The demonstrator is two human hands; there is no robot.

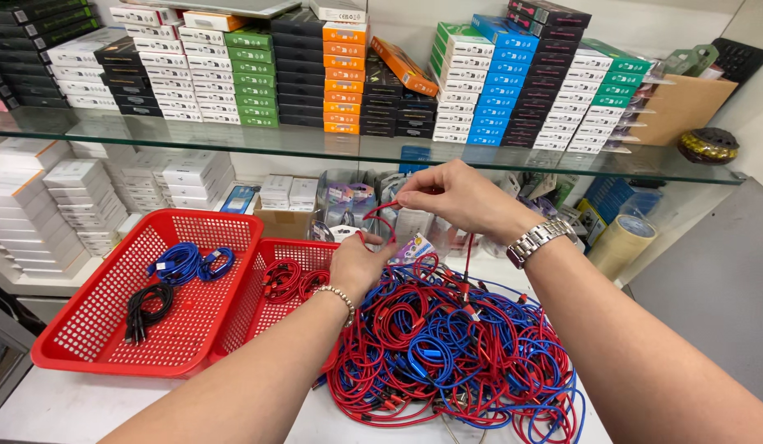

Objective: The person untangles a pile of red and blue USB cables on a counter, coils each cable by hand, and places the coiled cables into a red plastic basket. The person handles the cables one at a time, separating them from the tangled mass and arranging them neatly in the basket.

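A tangled heap of red and blue cables (447,345) lies on the white counter (85,407). Above its far edge, my left hand (358,265) and my right hand (455,197) both pinch a red cable (380,212), which arcs between them. My left wrist carries a bead bracelet, my right a metal watch. Left of the heap stand two red baskets: the nearer one (250,308) holds coiled red cables (293,279), the larger one (94,321) holds coiled blue cables (188,263) and a black coil (147,308).
A glass shelf (316,141) above carries stacked small boxes in white, green, orange, black and blue. More white boxes (36,205) stack below on the left. A tape roll (621,242) stands at the right. Small packets crowd the space behind my hands.
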